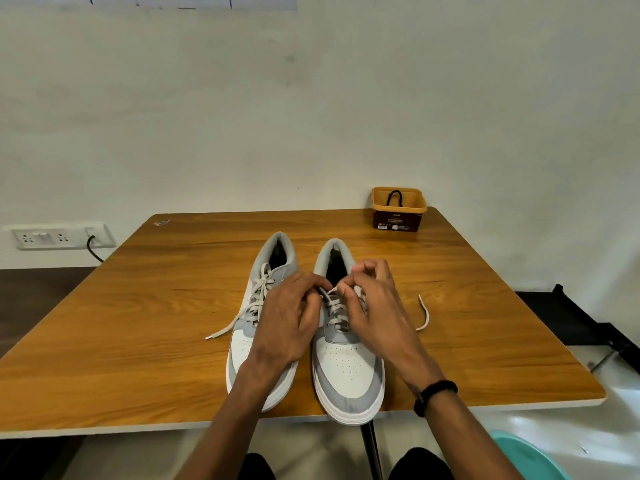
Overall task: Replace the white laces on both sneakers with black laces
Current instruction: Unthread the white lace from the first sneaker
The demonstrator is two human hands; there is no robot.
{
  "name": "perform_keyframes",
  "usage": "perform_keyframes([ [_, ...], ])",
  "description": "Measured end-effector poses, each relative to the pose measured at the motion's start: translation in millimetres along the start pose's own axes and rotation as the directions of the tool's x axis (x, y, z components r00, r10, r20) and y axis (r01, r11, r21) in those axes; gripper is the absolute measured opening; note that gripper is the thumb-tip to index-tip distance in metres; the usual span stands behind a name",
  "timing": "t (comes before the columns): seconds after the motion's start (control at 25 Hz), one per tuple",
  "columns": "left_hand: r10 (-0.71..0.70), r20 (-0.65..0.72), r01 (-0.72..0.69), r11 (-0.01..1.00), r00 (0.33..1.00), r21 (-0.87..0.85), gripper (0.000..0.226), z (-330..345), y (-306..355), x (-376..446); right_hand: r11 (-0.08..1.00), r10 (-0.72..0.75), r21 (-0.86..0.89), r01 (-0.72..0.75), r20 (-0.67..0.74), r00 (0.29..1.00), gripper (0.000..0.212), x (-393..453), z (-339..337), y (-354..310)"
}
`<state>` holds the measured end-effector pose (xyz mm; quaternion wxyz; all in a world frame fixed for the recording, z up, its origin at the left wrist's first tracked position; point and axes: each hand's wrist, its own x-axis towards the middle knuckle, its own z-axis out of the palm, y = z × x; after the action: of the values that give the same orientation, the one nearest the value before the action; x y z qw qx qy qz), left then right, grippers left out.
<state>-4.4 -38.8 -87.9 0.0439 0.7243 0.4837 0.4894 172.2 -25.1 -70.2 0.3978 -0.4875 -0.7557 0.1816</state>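
Two grey-and-white sneakers stand side by side on the wooden table (138, 341), toes toward me. The left sneaker (242, 344) keeps its white lace threaded, one loose end trailing left. On the right sneaker (346, 372), my left hand (291, 317) and my right hand (374, 306) meet over the upper eyelets, each pinching the white lace (334, 306). One end of that lace (424, 315) lies on the table to the right. A black lace (394, 197) hangs over the rim of a small orange tub (398, 213) at the far right.
A wall socket strip (59, 235) with a black cable sits at the left, beyond the table. A dark frame (588, 327) stands off the right edge, and a teal object (526, 459) lies at the bottom right near my knees.
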Motion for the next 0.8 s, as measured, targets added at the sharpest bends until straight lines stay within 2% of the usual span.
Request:
perform_keyframes([
  [0.08,-0.001,-0.004,0.001,1.0,1.0,0.011,0.023,0.3,1.5,-1.1,0.944,0.211,0.284,-0.168,-0.125,0.969,0.017,-9.4,5.2,1.7],
  [0.12,-0.003,-0.004,0.003,1.0,1.0,0.028,0.021,1.0,2.9,-1.2,0.832,0.359,0.492,-0.257,-0.123,0.925,0.021,-13.8,5.9,0.9],
  [0.16,-0.006,-0.005,0.006,0.999,1.0,0.043,0.02,1.1,3.7,-1.1,0.678,0.469,0.664,-0.317,-0.058,0.881,0.025,-16.3,4.8,0.0],
  [0.2,-0.008,-0.006,0.008,0.999,1.0,0.05,0.02,1.3,3.8,-1.1,0.554,0.519,0.754,-0.353,0.018,0.854,0.029,-17.9,-0.4,-2.1],
  [0.24,-0.011,-0.007,0.011,0.999,1.0,0.052,0.02,1.5,3.6,-1.3,0.523,0.509,0.762,-0.381,0.079,0.857,0.034,-18.4,-7.5,-4.2],
  [0.28,-0.013,-0.008,0.013,0.998,1.0,0.056,0.02,1.9,3.2,-1.4,0.56,0.468,0.722,-0.407,0.13,0.874,0.039,-18.3,-14.9,-6.9],
  [0.36,-0.018,-0.008,0.018,0.997,1.0,0.072,0.022,2.1,3.0,-1.4,0.722,0.391,0.559,-0.408,0.158,0.907,0.035,-15.8,-24.0,-12.4],
  [0.44,-0.013,-0.009,0.014,0.997,1.0,0.074,0.024,1.5,1.8,-1.9,0.922,0.269,0.279,-0.27,0.041,0.962,0.024,-10.7,-24.2,-11.9],
  [0.48,-0.01,-0.007,0.011,0.997,1.0,0.073,0.025,1.4,1.5,-2.4,0.977,0.176,0.119,-0.177,0.022,0.984,0.027,-8.8,-22.3,-10.8],
  [0.56,-0.014,0.002,0.013,0.997,1.0,0.078,0.028,1.1,1.4,-3.0,0.996,0.038,-0.079,-0.033,0.058,0.998,0.029,-5.7,-15.8,-10.6],
  [0.68,-0.027,0.007,0.027,0.996,1.0,0.086,0.032,0.9,1.9,-3.3,0.995,0.021,-0.104,-0.011,0.096,0.995,0.022,-6.6,-7.3,-10.4],
  [0.8,-0.02,0.009,0.02,0.997,1.0,0.071,0.032,0.4,2.5,-2.6,0.992,0.081,0.099,-0.083,0.02,0.996,0.006,-10.2,-1.3,-4.7],
])
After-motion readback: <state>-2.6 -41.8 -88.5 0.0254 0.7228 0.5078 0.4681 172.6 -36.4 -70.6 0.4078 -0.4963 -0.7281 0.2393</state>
